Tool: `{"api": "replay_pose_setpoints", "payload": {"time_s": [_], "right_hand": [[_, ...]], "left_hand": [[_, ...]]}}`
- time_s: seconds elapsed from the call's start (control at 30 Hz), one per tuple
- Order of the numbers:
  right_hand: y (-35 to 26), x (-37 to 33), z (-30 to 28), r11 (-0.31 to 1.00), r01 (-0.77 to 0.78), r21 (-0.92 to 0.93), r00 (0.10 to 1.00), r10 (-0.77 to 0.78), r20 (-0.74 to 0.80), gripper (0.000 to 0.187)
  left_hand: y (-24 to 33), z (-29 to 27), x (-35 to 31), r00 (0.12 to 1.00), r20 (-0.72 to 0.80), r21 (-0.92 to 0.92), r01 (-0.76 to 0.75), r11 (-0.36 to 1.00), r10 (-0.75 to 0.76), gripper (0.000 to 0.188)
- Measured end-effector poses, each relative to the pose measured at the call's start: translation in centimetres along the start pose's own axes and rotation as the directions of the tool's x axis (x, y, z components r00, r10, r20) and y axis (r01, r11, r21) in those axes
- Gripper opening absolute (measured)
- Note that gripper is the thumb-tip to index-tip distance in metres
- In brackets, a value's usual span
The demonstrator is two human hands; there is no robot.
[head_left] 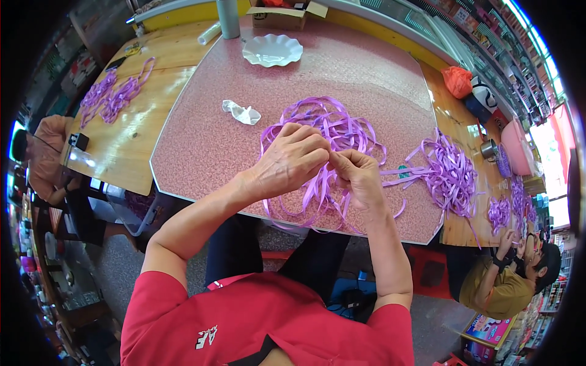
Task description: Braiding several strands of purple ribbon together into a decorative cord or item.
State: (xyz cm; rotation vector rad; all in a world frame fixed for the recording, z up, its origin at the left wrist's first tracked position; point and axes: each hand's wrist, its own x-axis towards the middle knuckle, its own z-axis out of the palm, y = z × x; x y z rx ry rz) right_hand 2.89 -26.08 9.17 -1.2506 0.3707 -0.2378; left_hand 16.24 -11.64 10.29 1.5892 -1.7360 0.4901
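Observation:
Above a tangled pile of purple ribbon (342, 127) on the pink tabletop, my two hands meet at the fingertips. My left hand (292, 157) is closed, knuckles up, its thumb hidden behind the fingers. Thumb and forefinger of my right hand (361, 175) pinch together right against it. Purple ribbon strands hang below and between the hands; the exact piece in the fingertips is too small to see well. A second heap of purple ribbon (450, 177) lies to the right, its strands reaching toward my right hand.
A crumpled white tissue (243, 113) and a scalloped white plate (272, 50) are on the pink tabletop (201, 140). Behind stand a grey-green cylinder (228, 18) and a cardboard box (279, 18). More ribbon (116, 97) lies left. A person (506, 274) sits at right, another (49, 155) at left.

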Motion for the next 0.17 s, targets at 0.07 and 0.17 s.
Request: {"api": "replay_pose_setpoints", "payload": {"time_s": [0.07,0.17], "right_hand": [[-0.09,0.07,0.38,1.0,-0.01,-0.017,0.999,0.009,-0.049,0.016],[0.37,0.27,1.11,0.996,0.082,0.023,0.991,-0.079,-0.11,0.016]], "left_hand": [[-0.01,0.07,-0.04,0.998,0.039,0.009,-0.041,0.999,0.04,0.018],[0.11,0.52,-0.35,0.999,-0.043,-0.024,0.017,1.0,-0.018,0.018]]}}
